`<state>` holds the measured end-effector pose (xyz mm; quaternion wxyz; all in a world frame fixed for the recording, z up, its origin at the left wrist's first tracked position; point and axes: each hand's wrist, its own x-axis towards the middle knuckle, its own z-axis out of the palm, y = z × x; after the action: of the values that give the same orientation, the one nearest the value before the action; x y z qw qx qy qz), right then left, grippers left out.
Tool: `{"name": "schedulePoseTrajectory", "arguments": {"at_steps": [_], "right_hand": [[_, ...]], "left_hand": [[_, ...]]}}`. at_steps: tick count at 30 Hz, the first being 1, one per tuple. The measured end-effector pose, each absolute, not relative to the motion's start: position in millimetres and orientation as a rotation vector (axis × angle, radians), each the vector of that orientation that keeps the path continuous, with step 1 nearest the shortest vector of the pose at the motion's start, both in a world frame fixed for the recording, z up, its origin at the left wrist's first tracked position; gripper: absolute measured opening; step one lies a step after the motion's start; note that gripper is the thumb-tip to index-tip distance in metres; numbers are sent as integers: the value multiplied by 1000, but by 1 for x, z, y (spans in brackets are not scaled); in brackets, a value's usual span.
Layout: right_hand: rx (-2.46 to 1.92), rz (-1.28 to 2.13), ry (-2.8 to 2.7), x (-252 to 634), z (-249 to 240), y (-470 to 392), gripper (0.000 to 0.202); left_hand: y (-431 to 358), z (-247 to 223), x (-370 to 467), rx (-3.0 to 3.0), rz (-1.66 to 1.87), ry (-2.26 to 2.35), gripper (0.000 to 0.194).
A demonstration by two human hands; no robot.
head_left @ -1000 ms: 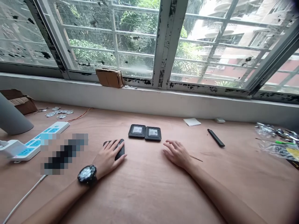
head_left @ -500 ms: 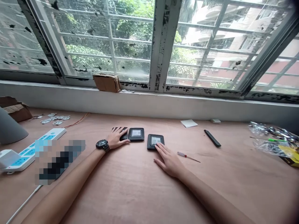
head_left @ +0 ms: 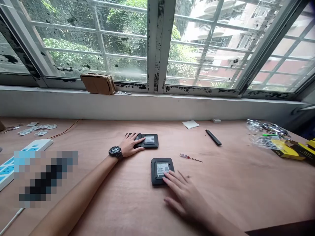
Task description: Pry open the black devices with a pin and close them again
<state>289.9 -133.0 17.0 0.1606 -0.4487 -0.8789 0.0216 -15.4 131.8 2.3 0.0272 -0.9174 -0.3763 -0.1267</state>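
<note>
My left hand (head_left: 131,145), with a black watch (head_left: 115,151) on the wrist, lies with spread fingers over a black case, mostly covered. Against that case's right side is a second black case (head_left: 150,141) with a white label, which my fingertips reach. Nearer to me lies a third black labelled case (head_left: 157,171), flat on the table. My right hand (head_left: 184,190) is slightly blurred, its fingers apart and their tips on the right side of this case. A small screwdriver (head_left: 191,158) lies beyond my right hand.
A black bar (head_left: 213,137) and white pad (head_left: 190,124) lie farther back. Plastic bags (head_left: 268,131) and yellow-black boxes (head_left: 286,152) are at right. A white power strip (head_left: 36,144) and a blurred-out patch occupy the left. A cardboard box (head_left: 97,84) stands on the sill.
My right hand and the case under its fingertips have moved nearer to me. The two cases by my left hand now touch. The view has shifted to the right.
</note>
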Motion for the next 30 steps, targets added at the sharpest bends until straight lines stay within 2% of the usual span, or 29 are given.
{"name": "schedulePoseTrajectory", "arguments": {"at_steps": [4,7,10,14,17,20,24,27,30], "right_hand": [[-1331,-126,-2297,330,26,-77,34],[-1564,-185,-2102,365,23,-43,35],[-1646,-58,-2066,386,12,-33,33],[-1625,169,-2081,393,2,-38,28],[-1624,168,-2057,390,1,-39,28],[-1634,118,-1981,383,3,-38,30],[-1550,94,-1788,373,9,-44,33],[-1412,108,-1679,366,13,-52,37],[-1313,237,-1515,355,17,-56,36]], "left_hand": [[120,11,4,-2863,-399,-1108,66],[89,16,19,-2871,-487,-1020,68],[38,15,36,-2922,-669,-892,46],[-29,3,62,-3027,-712,-804,58],[-53,-5,79,-3036,-735,-793,58],[-53,-7,83,-3091,-715,-708,59],[-33,3,60,-3212,-568,-409,50],[-20,10,39,-3230,-506,-499,64],[-19,12,29,-3296,-490,-630,58]]}}
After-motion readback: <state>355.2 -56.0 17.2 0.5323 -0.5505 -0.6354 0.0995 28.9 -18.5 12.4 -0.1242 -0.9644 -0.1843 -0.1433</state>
